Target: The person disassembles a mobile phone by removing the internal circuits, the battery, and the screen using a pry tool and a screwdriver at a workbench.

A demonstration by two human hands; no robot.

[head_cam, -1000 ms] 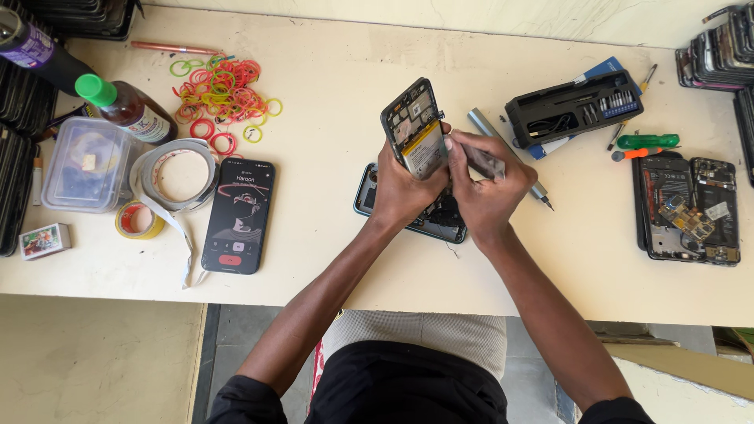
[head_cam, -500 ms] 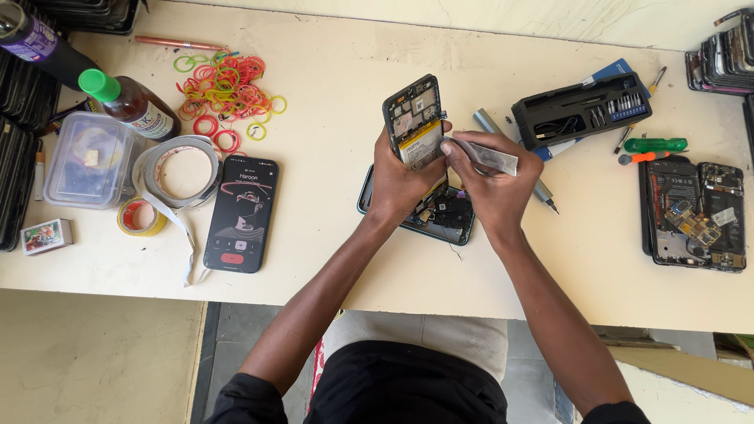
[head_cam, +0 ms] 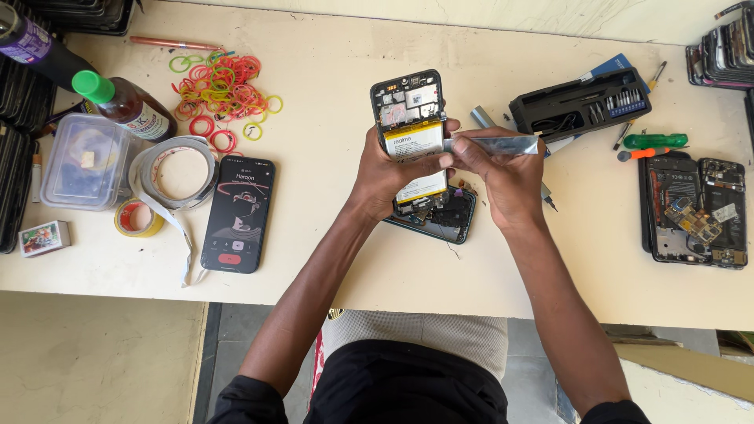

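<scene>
My left hand (head_cam: 386, 174) grips an opened phone (head_cam: 409, 126) held upright above the table, its back off so the battery and circuit board show. My right hand (head_cam: 503, 174) holds a small silver glue tube (head_cam: 496, 144) sideways, its tip touching the right edge of the phone's battery. Under both hands a second opened phone (head_cam: 444, 217) lies flat on the table, partly hidden by my hands.
A lit phone (head_cam: 238, 212) lies left, beside tape rolls (head_cam: 174, 169), a plastic box (head_cam: 84, 161), a green-capped bottle (head_cam: 126, 104) and several rubber bands (head_cam: 224, 90). A black bit case (head_cam: 580, 104), screwdrivers (head_cam: 650, 144) and dismantled phones (head_cam: 695, 212) sit right.
My right hand has turned the silver tube from a slant to level and brought its tip against the battery's edge. The held phone stays upright in my left hand.
</scene>
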